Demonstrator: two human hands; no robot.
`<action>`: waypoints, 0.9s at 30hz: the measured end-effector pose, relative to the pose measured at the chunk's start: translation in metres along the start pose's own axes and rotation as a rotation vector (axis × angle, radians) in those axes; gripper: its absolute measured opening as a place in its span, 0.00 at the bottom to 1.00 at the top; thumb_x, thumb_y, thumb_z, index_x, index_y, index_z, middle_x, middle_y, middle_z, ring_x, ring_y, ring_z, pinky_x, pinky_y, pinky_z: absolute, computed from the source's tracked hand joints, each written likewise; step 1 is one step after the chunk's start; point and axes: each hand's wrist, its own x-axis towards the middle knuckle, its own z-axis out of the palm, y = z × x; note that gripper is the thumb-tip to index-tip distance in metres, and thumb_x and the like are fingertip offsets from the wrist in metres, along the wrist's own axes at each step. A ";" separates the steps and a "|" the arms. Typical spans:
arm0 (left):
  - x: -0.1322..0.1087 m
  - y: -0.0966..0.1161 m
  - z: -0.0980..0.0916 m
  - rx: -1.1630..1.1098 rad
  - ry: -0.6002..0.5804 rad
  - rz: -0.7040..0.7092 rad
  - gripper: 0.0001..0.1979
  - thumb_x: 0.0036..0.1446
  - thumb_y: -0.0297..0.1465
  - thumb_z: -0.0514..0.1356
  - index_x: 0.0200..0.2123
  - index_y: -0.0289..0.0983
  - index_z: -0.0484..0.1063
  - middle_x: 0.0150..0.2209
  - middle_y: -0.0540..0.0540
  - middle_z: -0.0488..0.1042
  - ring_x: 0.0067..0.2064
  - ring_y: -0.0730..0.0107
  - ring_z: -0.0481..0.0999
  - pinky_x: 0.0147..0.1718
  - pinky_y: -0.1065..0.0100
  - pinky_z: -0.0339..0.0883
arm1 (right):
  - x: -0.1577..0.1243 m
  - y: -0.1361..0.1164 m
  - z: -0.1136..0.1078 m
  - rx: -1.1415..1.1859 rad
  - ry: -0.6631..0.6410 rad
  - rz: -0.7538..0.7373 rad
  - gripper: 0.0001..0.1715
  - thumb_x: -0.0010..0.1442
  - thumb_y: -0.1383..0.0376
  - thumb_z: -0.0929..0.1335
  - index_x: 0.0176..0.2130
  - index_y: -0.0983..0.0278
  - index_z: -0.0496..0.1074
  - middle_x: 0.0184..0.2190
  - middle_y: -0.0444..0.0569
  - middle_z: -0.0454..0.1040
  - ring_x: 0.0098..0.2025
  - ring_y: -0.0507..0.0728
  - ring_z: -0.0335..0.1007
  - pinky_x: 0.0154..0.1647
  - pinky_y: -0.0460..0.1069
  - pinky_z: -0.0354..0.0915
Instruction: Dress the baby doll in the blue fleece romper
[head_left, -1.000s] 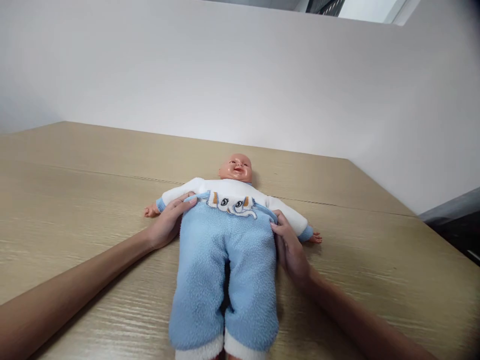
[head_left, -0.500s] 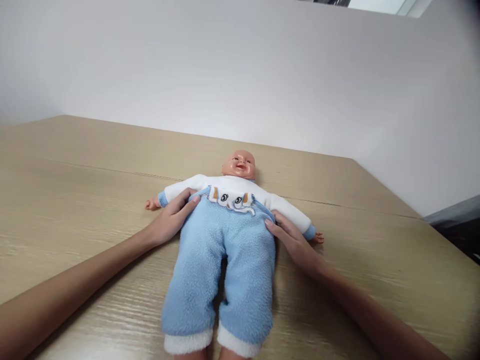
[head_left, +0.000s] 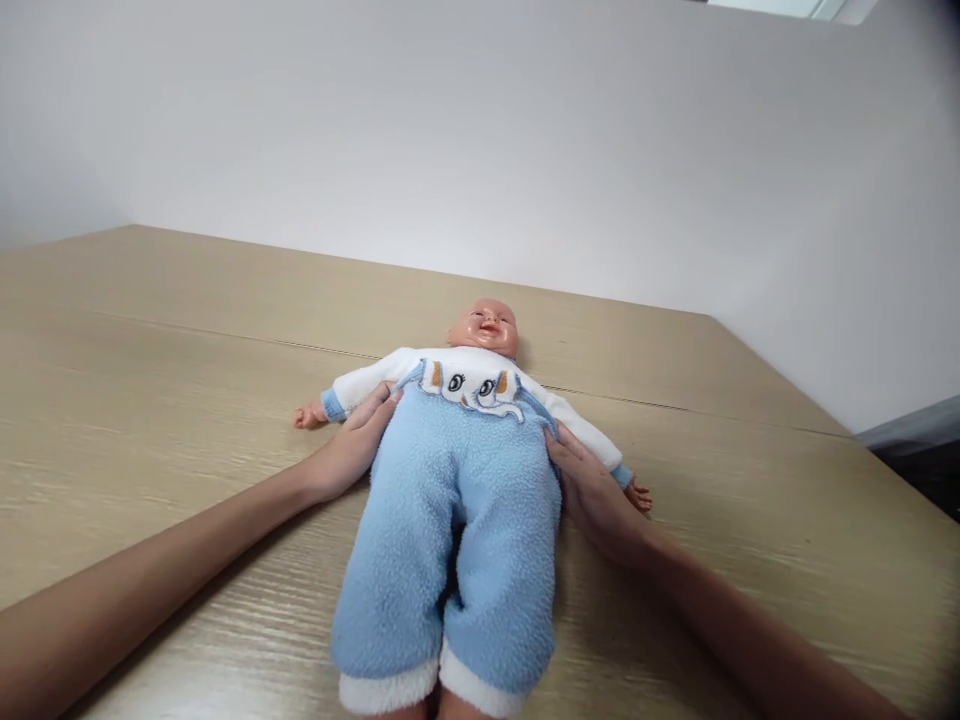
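Note:
A baby doll point(head_left: 465, 450) lies on its back on the wooden table, its head away from me and its arms spread. It wears a white top and fluffy blue overalls point(head_left: 405, 560) with an elephant face patch point(head_left: 472, 387) on the chest. My left hand point(head_left: 356, 445) grips the doll's side below its arm, thumb at the edge of the overalls. On the opposite side my right hand point(head_left: 592, 490) holds the doll's waist below the other arm. Fingertips of both hands are partly hidden under or behind the body.
The wooden table point(head_left: 187, 400) has a thin seam running across behind the doll's shoulders. A plain pale wall point(head_left: 450, 140) stands behind it. Something dark point(head_left: 926, 450) lies beyond the table's right edge.
The doll's torso looks slightly raised, and the elephant patch has shifted a little up and right. Both thumbs have moved outward from the front of the overalls to the sides.

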 end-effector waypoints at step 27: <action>0.012 0.006 -0.012 -0.223 -0.017 0.119 0.21 0.65 0.53 0.67 0.41 0.40 0.75 0.40 0.50 0.73 0.42 0.64 0.69 0.43 0.67 0.63 | 0.036 -0.053 -0.005 -0.624 -0.080 -0.134 0.18 0.67 0.48 0.71 0.34 0.58 0.73 0.33 0.44 0.71 0.39 0.60 0.66 0.46 0.53 0.63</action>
